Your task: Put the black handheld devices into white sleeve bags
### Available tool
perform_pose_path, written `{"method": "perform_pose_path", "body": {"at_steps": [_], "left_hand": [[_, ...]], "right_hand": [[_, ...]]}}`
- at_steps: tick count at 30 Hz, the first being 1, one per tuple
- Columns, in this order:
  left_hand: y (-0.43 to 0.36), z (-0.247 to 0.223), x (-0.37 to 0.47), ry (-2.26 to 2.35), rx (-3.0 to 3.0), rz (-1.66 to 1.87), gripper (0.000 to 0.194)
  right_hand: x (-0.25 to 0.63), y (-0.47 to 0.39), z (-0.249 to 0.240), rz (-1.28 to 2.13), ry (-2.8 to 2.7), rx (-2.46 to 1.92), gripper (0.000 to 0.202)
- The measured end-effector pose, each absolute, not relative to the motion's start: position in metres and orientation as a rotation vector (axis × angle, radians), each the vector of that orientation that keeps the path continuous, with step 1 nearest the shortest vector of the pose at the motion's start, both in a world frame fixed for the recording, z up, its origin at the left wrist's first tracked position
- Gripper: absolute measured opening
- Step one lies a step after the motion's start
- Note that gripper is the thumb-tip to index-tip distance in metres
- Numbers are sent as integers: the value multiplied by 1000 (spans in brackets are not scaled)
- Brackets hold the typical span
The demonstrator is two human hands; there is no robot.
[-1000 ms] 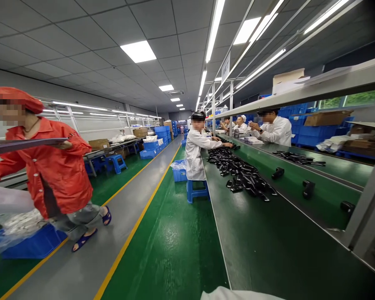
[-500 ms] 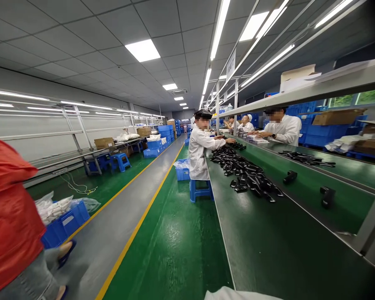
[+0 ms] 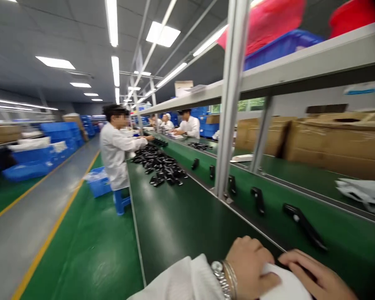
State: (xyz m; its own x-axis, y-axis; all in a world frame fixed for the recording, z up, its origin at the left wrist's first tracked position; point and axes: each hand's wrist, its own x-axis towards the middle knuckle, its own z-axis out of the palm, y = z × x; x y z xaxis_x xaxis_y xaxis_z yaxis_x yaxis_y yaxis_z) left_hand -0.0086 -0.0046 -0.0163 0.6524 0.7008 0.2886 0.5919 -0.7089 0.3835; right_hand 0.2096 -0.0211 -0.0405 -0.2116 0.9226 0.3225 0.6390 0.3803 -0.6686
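Observation:
At the bottom of the head view, my left hand [image 3: 250, 264], with a watch and bracelets at its wrist, is closed on a smooth white object [image 3: 284, 285]. My right hand [image 3: 320, 273] grips the same object from the other side with bent fingers. Its lower part is cut off by the frame, so its kind cannot be told. Beyond my hands, a black angled device like a handheld tool [image 3: 304, 225] lies on the green belt [image 3: 278, 237]. Another black device [image 3: 258, 200] lies farther along it.
A metal post [image 3: 231, 100] rises from the bench [image 3: 175, 221] and meets a long shelf [image 3: 300, 62]. Many black parts [image 3: 162, 164] are piled ahead. A co-worker in white [image 3: 115, 154] sits at the left edge. Cardboard boxes [image 3: 334, 143] stand across the belt.
My view has swung to the right. Both my hands and the white object have come into sight, as have the post and boxes. The person in red has left the view.

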Motion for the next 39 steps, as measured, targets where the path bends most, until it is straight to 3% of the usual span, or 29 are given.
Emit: {"method": "perform_pose_path", "body": {"at_steps": [3, 12, 29, 32, 37, 39], "left_hand": [[-5, -6, -9, 1021, 2546, 646, 24], [-5, 3, 2, 1003, 2468, 634, 12], [-1, 5, 8, 939, 2445, 662, 11], [-1, 7, 7, 1056, 2400, 713, 10], [-1, 8, 8, 1281, 2400, 635, 27], [-1, 7, 9, 1264, 2388, 602, 23]], "right_hand": [[218, -17, -32, 685, -2035, -1364, 24], [214, -18, -16, 660, -1950, -1364, 22], [218, -19, -9, 619, -1896, -1353, 25], [219, -19, -10, 607, -1903, -1348, 25], [220, -17, -11, 591, -1898, -1366, 25], [220, -17, -11, 590, -1896, -1374, 25]]}}
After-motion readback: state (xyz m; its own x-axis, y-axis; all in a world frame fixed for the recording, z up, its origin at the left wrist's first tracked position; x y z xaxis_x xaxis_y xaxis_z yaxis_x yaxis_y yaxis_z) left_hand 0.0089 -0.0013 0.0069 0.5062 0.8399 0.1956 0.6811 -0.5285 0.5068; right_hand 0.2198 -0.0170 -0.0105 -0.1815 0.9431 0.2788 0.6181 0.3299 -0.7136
